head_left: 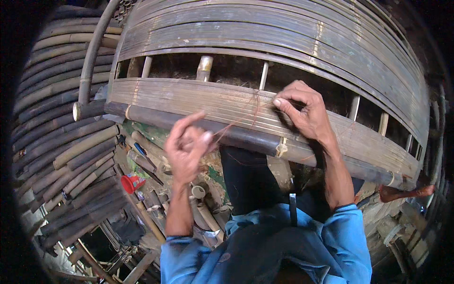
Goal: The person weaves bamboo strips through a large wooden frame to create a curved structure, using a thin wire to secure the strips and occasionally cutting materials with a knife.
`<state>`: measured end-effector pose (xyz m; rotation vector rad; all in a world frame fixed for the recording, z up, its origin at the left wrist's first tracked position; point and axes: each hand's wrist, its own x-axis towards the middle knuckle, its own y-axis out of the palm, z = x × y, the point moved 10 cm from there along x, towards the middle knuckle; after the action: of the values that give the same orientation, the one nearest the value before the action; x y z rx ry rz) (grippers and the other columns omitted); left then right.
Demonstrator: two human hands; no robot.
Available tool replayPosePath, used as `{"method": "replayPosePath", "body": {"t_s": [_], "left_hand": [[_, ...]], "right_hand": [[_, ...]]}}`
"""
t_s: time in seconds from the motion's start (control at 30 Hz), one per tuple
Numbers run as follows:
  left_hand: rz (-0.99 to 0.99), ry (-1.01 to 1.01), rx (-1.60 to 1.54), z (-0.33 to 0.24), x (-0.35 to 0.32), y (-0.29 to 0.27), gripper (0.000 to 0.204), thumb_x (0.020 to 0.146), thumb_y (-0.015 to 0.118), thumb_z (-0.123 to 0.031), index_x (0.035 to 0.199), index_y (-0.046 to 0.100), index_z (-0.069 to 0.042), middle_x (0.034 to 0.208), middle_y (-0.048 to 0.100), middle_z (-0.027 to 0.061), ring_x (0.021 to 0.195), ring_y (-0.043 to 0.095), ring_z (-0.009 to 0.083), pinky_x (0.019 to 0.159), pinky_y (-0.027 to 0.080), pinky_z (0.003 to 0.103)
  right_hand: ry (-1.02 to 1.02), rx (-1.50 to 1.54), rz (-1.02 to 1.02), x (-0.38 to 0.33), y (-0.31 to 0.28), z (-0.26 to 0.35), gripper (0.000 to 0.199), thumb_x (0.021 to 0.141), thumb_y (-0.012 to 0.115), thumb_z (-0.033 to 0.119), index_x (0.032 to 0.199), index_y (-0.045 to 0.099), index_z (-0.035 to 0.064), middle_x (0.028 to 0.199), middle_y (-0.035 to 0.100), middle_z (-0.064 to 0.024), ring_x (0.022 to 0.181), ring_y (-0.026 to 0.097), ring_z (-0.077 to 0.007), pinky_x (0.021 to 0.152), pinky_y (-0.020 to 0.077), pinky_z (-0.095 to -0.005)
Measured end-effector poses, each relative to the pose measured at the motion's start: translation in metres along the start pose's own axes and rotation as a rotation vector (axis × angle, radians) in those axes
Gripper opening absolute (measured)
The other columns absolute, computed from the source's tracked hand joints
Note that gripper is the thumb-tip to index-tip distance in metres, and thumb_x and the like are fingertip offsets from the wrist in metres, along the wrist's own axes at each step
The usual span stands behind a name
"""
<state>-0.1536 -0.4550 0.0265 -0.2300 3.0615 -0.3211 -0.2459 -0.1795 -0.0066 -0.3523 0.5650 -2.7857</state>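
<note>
- Binding cord [236, 120]: a thin reddish strand runs taut from my left hand, up and to the right across the front of the slat panel, to my right hand.
- Left hand [188, 147]: my fingers are curled in, thumb pressed against the side of the fingers, pinching the lower end of the cord; the index finger arches above. The hand sits just below the dark pole, clear of the panel.
- Right hand [302, 110]: my fingers are pressed together, thumb against index, pinching the upper end of the cord at the top edge of the lower panel. The palm rests against the slats.
- Lower slat panel [189, 97]: flat bamboo strips laid edge to edge; the cord crosses it near its middle.
- Dark pole [165, 119]: a round bamboo member along the panel's lower edge, with pale lashings spaced along its length.
- Upper slat panel [283, 33]: a second band of strips above, joined to the lower one by short upright pegs across an open gap.
- Stacked bamboo poles [61, 123]: lie in rows to the left.
- Red funnel-shaped piece [130, 182]: lies on the ground below my left hand, among short bamboo offcuts.
- Blue sleeves [345, 236]: cover both my forearms to the wrist.
</note>
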Motion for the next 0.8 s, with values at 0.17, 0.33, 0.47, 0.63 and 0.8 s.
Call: {"method": "replayPosePath", "body": {"t_s": [0.17, 0.33, 0.47, 0.63, 0.8], "left_hand": [[-0.106, -0.154, 0.487, 0.053, -0.077, -0.137, 0.019, 0.096, 0.077, -0.012, 0.082, 0.070, -0.001, 0.069, 0.048, -0.0084, 0.065, 0.037, 0.0052, 0.058, 0.027, 0.027], [-0.228, -0.611, 0.493, 0.158, -0.183, -0.251, 0.028, 0.095, 0.079, -0.021, 0.078, 0.071, 0.000, 0.071, 0.059, -0.0040, 0.069, 0.050, 0.0080, 0.065, 0.040, 0.030], [-0.163, -0.619, 0.989, 0.189, -0.208, -0.247, 0.026, 0.092, 0.083, -0.026, 0.099, 0.077, -0.002, 0.093, 0.072, 0.0020, 0.082, 0.062, 0.0128, 0.078, 0.050, 0.031], [-0.285, -0.381, 0.368, 0.181, -0.099, -0.123, 0.061, 0.097, 0.080, -0.024, 0.149, 0.055, -0.005, 0.128, 0.067, 0.0116, 0.117, 0.063, 0.0226, 0.100, 0.052, 0.039], [0.031, -0.542, -0.535, 0.161, -0.054, 0.025, 0.031, 0.106, 0.068, -0.025, 0.130, 0.063, -0.006, 0.106, 0.067, 0.0017, 0.096, 0.064, 0.0123, 0.080, 0.057, 0.033]], "right_hand": [[0.253, -0.307, -0.079, -0.008, -0.013, -0.037, 0.052, 0.099, 0.066, 0.052, 0.107, 0.082, 0.0029, 0.102, 0.077, -0.0263, 0.096, 0.075, -0.0417, 0.089, 0.0573, -0.0496], [0.485, -0.376, 0.176, -0.010, -0.006, -0.071, 0.056, 0.097, 0.064, 0.059, 0.099, 0.085, 0.0070, 0.069, 0.071, -0.0240, 0.075, 0.075, -0.0432, 0.076, 0.0587, -0.0499], [0.573, -0.394, 0.247, -0.007, 0.000, -0.081, 0.050, 0.094, 0.068, 0.058, 0.097, 0.086, 0.0113, 0.071, 0.073, -0.0232, 0.073, 0.075, -0.0420, 0.077, 0.0593, -0.0492], [0.550, -0.394, 0.140, -0.008, -0.004, -0.075, 0.049, 0.092, 0.072, 0.056, 0.096, 0.086, 0.0102, 0.075, 0.075, -0.0234, 0.074, 0.076, -0.0418, 0.077, 0.0600, -0.0498], [0.527, -0.352, 0.132, -0.011, -0.004, -0.074, 0.049, 0.092, 0.072, 0.056, 0.096, 0.085, 0.0092, 0.076, 0.075, -0.0233, 0.074, 0.075, -0.0413, 0.076, 0.0593, -0.0501]]}}
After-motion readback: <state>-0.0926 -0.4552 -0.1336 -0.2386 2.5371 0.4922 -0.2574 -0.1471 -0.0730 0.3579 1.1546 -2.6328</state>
